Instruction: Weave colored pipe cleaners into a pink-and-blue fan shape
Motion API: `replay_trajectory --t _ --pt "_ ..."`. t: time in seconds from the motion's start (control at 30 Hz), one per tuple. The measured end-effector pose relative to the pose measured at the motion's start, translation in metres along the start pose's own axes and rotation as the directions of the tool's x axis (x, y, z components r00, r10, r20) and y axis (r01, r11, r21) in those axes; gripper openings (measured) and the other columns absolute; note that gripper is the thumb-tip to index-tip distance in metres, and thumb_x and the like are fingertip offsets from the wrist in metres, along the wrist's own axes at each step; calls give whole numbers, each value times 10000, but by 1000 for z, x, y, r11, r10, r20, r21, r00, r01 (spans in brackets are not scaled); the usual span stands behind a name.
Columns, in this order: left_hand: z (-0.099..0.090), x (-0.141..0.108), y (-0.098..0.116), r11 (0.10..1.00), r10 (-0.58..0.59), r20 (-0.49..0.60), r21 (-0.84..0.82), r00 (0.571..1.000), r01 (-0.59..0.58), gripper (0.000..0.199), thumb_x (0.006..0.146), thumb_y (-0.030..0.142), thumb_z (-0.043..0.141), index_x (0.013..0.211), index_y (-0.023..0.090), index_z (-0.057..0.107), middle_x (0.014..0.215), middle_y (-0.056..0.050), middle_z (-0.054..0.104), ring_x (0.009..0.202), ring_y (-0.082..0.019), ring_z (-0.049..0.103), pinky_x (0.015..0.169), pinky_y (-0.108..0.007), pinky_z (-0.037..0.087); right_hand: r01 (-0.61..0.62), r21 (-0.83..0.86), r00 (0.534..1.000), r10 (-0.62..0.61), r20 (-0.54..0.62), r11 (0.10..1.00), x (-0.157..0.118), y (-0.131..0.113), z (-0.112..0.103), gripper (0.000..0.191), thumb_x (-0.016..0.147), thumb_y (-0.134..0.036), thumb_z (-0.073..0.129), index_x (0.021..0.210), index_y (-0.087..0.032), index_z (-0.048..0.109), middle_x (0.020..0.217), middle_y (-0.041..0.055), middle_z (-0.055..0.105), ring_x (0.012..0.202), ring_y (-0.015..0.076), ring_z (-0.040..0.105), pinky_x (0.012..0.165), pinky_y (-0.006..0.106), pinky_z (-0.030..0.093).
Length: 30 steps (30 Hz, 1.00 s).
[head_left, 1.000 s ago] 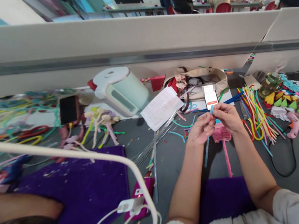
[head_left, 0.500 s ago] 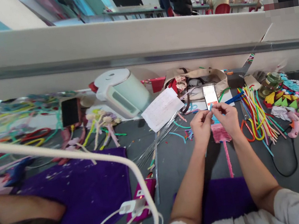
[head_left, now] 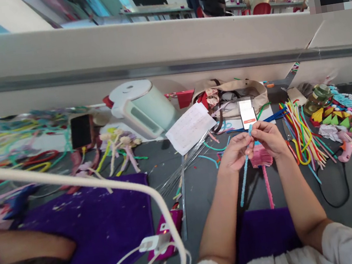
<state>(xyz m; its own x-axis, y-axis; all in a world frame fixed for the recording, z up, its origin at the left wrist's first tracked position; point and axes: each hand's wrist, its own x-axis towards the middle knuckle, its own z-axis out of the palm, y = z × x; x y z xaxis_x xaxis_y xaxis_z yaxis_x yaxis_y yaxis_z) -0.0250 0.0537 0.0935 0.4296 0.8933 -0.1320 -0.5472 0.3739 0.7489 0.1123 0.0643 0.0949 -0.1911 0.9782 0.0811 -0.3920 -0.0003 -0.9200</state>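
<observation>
Between my two hands is a light blue pipe cleaner (head_left: pixel 244 183), its long end hanging down toward me and its upper end pinched at the fingertips. My left hand (head_left: pixel 236 151) is closed around its middle. My right hand (head_left: pixel 268 138) pinches the top, close to the left fingers. Just beneath the hands lies a pink piece of pipe-cleaner work (head_left: pixel 261 156) with a blue top edge, partly covered by my right hand. A pink pipe-cleaner stem (head_left: pixel 268 186) runs from it toward me. Behind my fingertips a phone (head_left: pixel 248 113) with a lit screen leans against a beige bag (head_left: pixel 258 95).
To the right lie a bundle of coloured pipe cleaners (head_left: pixel 304 130), scissors (head_left: pixel 291 150), a glass jar (head_left: pixel 318 97) and a pink glue gun (head_left: pixel 348 148). On the left are a kettle (head_left: pixel 146 110), a written sheet (head_left: pixel 190 127), a white tube (head_left: pixel 103 174) and another person's arm (head_left: pixel 23 243).
The blue pipe cleaner's long end now hangs visibly below my left hand. My left hand has turned, palm more upward, and dropped slightly; the right hand stays nearly in place.
</observation>
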Motion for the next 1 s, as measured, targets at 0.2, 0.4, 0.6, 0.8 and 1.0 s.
replay_trajectory --t 0.2,0.4,0.6,0.8,1.0 --pt "0 8 -8 978 127 -155 183 980 -98 387 606 417 841 742 130 619 599 29 561 441 -57 467 414 -200 455 58 -128 996 -67 -65 990 5 2 -4 258 703 -398 761 676 -185 618 595 -35 553 556 100 499 565 246 415" --pt "8 6 -16 721 529 -241 633 814 -281 246 733 375 735 710 152 634 610 28 575 492 -86 532 484 -212 460 154 -338 945 -238 -224 929 6 4 -1 242 706 -407 731 701 -183 639 623 -27 575 598 110 491 603 257 416" --pt "10 6 -18 767 525 -257 555 812 -321 213 759 358 698 729 153 649 602 33 541 452 -83 501 431 -219 451 146 -325 960 -213 -181 934 4 1 2 244 703 -416 723 741 -180 673 678 -5 629 654 132 536 655 272 455" --pt "5 3 -6 976 187 -188 145 964 -161 297 629 339 813 704 131 614 576 36 525 397 -39 397 358 -186 395 132 -182 982 -154 -111 974 5 5 -2 261 686 -425 762 739 -191 660 669 -9 613 631 121 528 643 266 458" --pt "3 4 -1 1000 -31 -65 -6 997 30 355 585 333 847 709 119 593 548 50 485 383 -8 329 329 -132 293 146 -169 981 -165 -106 975 3 7 1 262 718 -435 735 717 -203 614 646 -17 585 612 125 527 627 267 456"
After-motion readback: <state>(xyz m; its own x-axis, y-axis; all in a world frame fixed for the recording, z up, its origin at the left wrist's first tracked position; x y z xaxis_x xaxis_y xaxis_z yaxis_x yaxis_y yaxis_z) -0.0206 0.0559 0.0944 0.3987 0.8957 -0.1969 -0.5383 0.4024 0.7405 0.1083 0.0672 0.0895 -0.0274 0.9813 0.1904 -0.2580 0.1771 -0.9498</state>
